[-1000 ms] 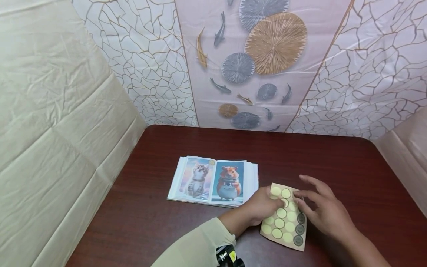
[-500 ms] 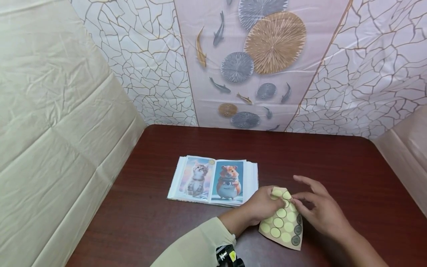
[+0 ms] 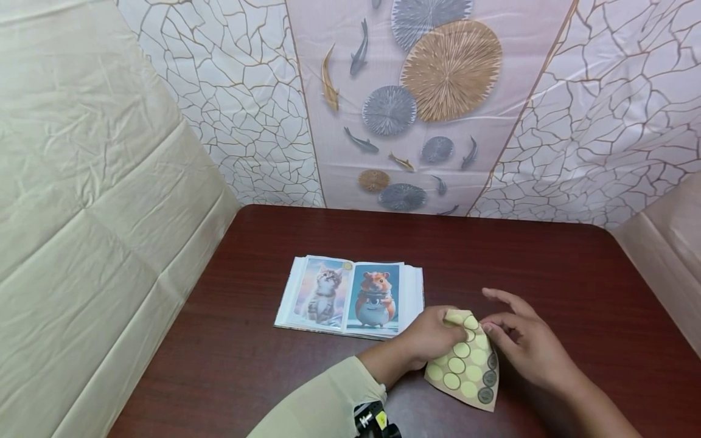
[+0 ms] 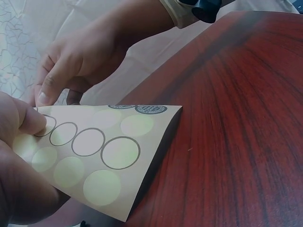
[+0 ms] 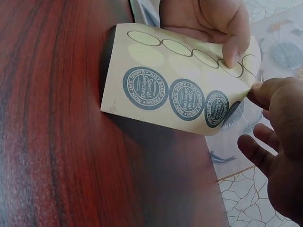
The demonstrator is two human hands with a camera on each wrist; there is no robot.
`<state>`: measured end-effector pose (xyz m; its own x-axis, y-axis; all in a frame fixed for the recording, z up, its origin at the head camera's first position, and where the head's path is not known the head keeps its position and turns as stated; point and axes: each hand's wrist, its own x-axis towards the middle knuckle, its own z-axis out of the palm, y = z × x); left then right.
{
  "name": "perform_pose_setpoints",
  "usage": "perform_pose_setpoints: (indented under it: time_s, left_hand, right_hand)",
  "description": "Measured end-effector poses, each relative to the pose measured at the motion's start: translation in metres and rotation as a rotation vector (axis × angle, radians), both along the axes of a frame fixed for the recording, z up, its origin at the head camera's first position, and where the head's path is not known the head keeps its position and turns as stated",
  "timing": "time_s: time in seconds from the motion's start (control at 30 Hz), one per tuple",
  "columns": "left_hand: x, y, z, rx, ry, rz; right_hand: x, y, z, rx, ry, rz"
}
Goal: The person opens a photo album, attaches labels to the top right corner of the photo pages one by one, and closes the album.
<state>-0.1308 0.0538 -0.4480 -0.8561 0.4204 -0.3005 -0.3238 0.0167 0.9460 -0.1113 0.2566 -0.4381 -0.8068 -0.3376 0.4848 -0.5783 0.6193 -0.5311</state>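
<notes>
My left hand grips the upper left part of a sheet of round stickers, its thumb pressed on the face. The sheet is bent and held over the table. Most of its circles are pale yellow; along the right edge runs a row of dark printed stickers reading "Special Selected". My right hand pinches the sheet's upper right edge between thumb and index finger, with other fingers spread away. Whether a sticker is lifting there cannot be told, as the fingertips cover that spot.
An open photo album lies left of the hands, showing a kitten picture and a hamster picture. A small round gold sticker sits at the kitten picture's top corner. The dark red table meets patterned cloth behind.
The right thumb and index finger have closed on the sheet's upper right edge. The sheet's top now curls more and narrows. The left hand has stayed in place.
</notes>
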Motion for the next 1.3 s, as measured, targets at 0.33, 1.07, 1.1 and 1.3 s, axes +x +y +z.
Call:
perform_pose_setpoints:
  time_s: [0.33, 1.07, 1.1, 1.3]
  left_hand:
    - [0.000, 0.003, -0.003, 0.093, -0.037, 0.016]
    - [-0.004, 0.007, -0.010, 0.104, -0.102, 0.133]
    - [-0.004, 0.007, -0.010, 0.102, -0.103, 0.140]
    - [-0.004, 0.008, -0.008, 0.097, -0.104, 0.165]
  right_hand:
    - [-0.002, 0.000, -0.004, 0.010, 0.050, -0.100]
    - [-0.002, 0.006, -0.007, -0.035, 0.014, -0.329]
    - [-0.002, 0.006, -0.008, -0.037, 0.013, -0.333]
    - [-0.003, 0.007, -0.009, -0.048, 0.020, -0.351]
